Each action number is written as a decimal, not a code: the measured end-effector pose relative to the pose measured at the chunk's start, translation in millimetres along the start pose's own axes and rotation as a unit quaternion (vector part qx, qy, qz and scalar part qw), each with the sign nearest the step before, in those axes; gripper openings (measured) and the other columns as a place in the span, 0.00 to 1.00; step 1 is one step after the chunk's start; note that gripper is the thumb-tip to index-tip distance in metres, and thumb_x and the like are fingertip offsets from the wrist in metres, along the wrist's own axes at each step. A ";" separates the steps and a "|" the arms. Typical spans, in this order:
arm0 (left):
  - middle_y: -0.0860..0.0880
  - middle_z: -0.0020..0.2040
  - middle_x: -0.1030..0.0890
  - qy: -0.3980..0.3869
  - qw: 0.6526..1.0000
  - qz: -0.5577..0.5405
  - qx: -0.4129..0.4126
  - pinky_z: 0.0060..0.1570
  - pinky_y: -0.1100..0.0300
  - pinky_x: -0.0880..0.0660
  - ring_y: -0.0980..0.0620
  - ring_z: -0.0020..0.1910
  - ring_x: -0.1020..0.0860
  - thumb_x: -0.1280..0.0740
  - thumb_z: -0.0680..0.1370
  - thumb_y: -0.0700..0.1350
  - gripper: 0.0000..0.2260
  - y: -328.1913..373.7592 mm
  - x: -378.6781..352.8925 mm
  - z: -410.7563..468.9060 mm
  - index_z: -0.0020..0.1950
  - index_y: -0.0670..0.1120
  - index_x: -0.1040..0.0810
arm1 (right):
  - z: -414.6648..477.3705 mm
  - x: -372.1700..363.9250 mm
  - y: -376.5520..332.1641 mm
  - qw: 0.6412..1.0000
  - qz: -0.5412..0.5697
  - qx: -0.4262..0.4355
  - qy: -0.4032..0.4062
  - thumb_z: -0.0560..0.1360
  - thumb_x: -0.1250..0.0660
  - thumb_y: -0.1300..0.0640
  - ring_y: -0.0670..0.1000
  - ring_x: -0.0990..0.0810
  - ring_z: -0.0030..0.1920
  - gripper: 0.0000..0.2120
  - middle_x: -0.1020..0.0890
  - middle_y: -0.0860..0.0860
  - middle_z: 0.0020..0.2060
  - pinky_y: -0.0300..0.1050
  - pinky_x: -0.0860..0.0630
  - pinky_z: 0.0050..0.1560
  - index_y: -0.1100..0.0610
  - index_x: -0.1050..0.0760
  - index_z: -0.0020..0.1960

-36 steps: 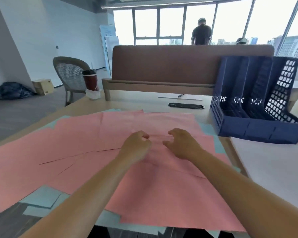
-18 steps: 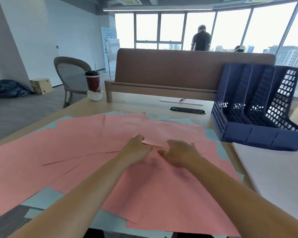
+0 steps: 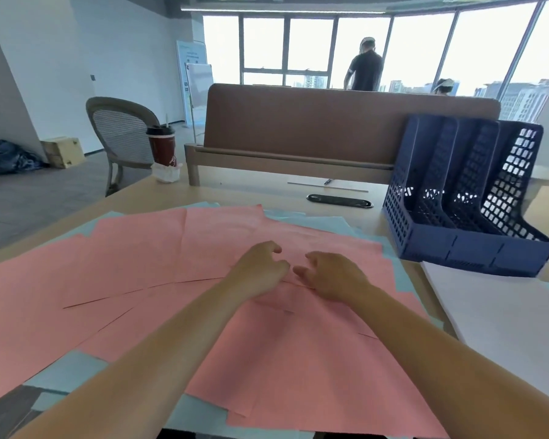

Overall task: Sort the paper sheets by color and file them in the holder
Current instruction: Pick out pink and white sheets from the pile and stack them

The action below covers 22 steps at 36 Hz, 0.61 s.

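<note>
Pink sheets (image 3: 124, 264), atop blue sheets (image 3: 67, 372) beside the holder (image 3: 457, 245), bear left hand (image 3: 260, 269) and right hand (image 3: 333, 275), loosely curled.

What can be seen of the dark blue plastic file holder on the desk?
The dark blue plastic file holder stands upright on the light wooden desk at its far right, in front of the brown partition. Its walls are open lattice; tall dividers form three slots above a solid-fronted base, all apparently empty. Only the desk plainly touches it.
</note>
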<state>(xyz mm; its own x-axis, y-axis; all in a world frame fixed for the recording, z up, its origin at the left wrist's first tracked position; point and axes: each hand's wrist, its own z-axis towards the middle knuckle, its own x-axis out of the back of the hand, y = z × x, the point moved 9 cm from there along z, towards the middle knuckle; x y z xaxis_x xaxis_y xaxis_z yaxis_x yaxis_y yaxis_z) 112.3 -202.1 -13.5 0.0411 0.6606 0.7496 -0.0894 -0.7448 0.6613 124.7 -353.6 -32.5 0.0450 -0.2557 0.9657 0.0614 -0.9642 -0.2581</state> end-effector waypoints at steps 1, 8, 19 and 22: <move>0.48 0.70 0.27 0.003 1.000 0.005 -0.001 0.61 0.59 0.31 0.49 0.65 0.27 0.35 0.77 0.49 0.20 -1.6 0.6 3.0 0.70 0.48 0.27 | 1.1 2.2 -0.2 1.000 -0.011 -0.003 0.020 0.80 0.42 0.38 0.55 0.26 0.67 0.25 0.24 0.52 0.68 0.49 0.30 0.64 0.50 0.30 0.72; 0.48 0.70 0.27 -0.014 0.999 0.035 -0.009 0.62 0.60 0.34 0.49 0.68 0.29 0.36 0.78 0.47 0.18 -6.5 -0.6 24.1 0.69 0.47 0.26 | 35.4 26.4 9.0 0.997 0.011 -0.020 0.080 0.81 0.40 0.45 0.55 0.27 0.67 0.21 0.25 0.53 0.67 0.52 0.29 0.66 0.53 0.28 0.70; 0.47 0.70 0.26 -0.034 0.996 0.076 -0.014 0.63 0.60 0.34 0.48 0.68 0.28 0.37 0.79 0.47 0.18 -18.4 -3.6 45.6 0.69 0.45 0.26 | 104.9 19.3 39.8 0.994 -0.055 -0.087 0.045 0.73 0.39 0.30 0.58 0.29 0.66 0.33 0.28 0.54 0.66 0.54 0.31 0.64 0.51 0.30 0.70; 0.46 0.69 0.25 -0.038 0.996 0.080 -0.009 0.63 0.59 0.33 0.48 0.67 0.28 0.37 0.80 0.48 0.18 -21.7 -6.8 47.8 0.68 0.46 0.26 | 107.9 22.4 38.9 0.990 -0.103 -0.081 0.052 0.71 0.39 0.27 0.57 0.27 0.63 0.33 0.24 0.54 0.62 0.53 0.32 0.61 0.51 0.26 0.63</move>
<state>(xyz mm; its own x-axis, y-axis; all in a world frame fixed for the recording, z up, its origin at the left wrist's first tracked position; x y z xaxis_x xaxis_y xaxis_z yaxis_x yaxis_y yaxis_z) 161.5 -194.8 -31.6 0.0995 0.5236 0.8461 -0.1178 -0.8382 0.5325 235.7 -389.2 -23.9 -0.0556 -0.0497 0.9972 -0.1032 -0.9931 -0.0553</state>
